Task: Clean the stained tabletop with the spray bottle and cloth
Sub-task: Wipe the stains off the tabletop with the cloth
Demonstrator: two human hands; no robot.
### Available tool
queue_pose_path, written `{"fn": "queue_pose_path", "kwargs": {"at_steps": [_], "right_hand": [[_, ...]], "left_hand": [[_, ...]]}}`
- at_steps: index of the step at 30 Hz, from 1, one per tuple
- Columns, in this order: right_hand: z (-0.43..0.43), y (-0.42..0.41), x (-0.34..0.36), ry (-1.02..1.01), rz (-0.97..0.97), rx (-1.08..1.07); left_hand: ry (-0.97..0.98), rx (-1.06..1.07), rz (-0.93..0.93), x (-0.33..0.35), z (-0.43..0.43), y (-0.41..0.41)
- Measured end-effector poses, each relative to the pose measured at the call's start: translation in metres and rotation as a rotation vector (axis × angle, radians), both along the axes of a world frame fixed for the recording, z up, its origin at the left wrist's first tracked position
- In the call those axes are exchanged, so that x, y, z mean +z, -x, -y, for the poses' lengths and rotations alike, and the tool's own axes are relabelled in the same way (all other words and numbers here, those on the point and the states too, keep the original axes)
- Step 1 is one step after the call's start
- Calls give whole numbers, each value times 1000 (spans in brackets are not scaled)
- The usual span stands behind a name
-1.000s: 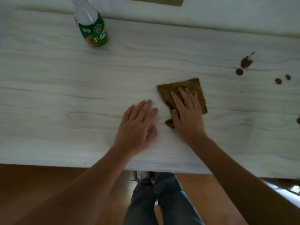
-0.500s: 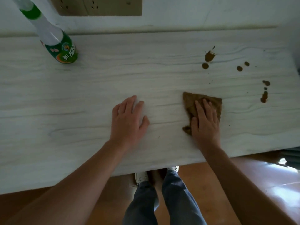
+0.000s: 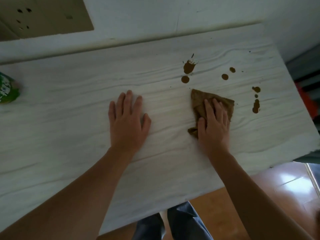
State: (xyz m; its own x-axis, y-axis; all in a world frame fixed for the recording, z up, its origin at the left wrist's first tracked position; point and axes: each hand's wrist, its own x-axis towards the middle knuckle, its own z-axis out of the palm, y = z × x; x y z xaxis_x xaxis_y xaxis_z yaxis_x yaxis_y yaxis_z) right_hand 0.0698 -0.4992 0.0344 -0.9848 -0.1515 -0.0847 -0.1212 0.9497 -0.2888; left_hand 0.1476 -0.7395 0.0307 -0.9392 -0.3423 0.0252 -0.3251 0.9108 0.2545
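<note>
A: Any containers on the worktop?

B: Just the spray bottle, at the far left edge of the view. Only its green-labelled lower part shows, blurred, so I can't tell what is in it. It stands well apart from both hands.

A: Where is the cloth?

B: The brown cloth lies crumpled flat on the white wood-grain worktop, right of centre. The right hand presses on it palm down, fingers stretched out and close together, thumb on the cloth's left side; a flat press, nothing pinched in the grip.

A: And the other hand?

B: The left hand rests flat on bare worktop, fingers spread apart, holding nothing, to the left of the cloth and clear of it.

A: What lies around the cloth?

B: Brown stains: a splat and a round drop just beyond the cloth's far corner, two smaller drops further right, and a line of blots near the worktop's right edge, just beside the cloth's right corner. None is under the cloth as far as I can see.

A: Anything behind?

B: A wall socket panel at upper left, above the worktop's back edge.
</note>
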Motion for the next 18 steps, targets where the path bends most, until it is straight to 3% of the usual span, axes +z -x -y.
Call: {"fn": "queue_pose_path", "kwargs": {"at_steps": [5, 11, 15, 18], "right_hand": [[5, 80, 3, -15, -15, -6], [77, 161, 3, 47, -54, 38], [114, 131, -7, 69, -113, 343], [91, 89, -7, 88, -102, 575]], "left_hand": [[52, 20, -14, -2, -1, 4], [84, 27, -44, -3, -1, 5], [94, 34, -45, -3, -2, 6], [93, 38, -42, -2, -2, 6]]}}
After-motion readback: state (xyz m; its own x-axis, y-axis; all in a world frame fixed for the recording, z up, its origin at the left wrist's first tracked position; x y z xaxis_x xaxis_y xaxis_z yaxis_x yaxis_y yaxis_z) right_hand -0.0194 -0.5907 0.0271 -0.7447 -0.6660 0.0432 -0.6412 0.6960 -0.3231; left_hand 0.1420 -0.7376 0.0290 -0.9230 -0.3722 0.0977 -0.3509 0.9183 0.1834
